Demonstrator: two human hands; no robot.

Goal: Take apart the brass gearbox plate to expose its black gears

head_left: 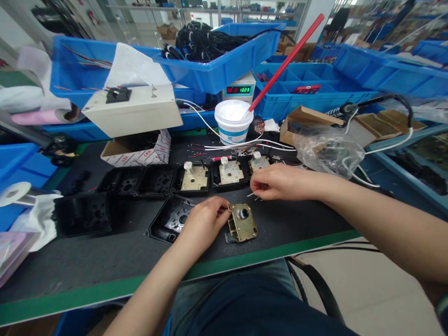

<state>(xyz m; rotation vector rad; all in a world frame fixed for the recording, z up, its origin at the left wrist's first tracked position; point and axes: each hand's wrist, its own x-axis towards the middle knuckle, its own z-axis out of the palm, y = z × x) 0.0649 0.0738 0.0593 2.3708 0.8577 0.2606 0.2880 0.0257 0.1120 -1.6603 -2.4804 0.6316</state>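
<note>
On the far left of the black table (129, 261), a white spool (16, 193) lies on its side. Next to it is a black box (82, 214). Behind, a cream case (133, 112) has a black block (118, 94) on top, and a small carton (140, 154) sits below it. A blue bin (210, 74) at the back has black cables (206, 42) piled in it.

In the middle, black cases stand in a row. The two on the left show no plate, and the next three each have a gold plate with a white knob (188, 167). In front of the row, a black tray (170, 217) lies at a slant, partly behind the left hand (206, 217). The left hand's thumb and fingers pinch the left edge of the metal part (247, 226). This part is near the front of the table, and it has a dark round spot on top.

Behind the row, a white tub (234, 123) has a red stick (289, 60) leaning out of it. The right hand (275, 182) is by the last case in the row, with its fingers curled in. Thin white bits show by its fingertips, but I cannot tell if it pinches them. Farther right is a clear bag (327, 151).
</note>
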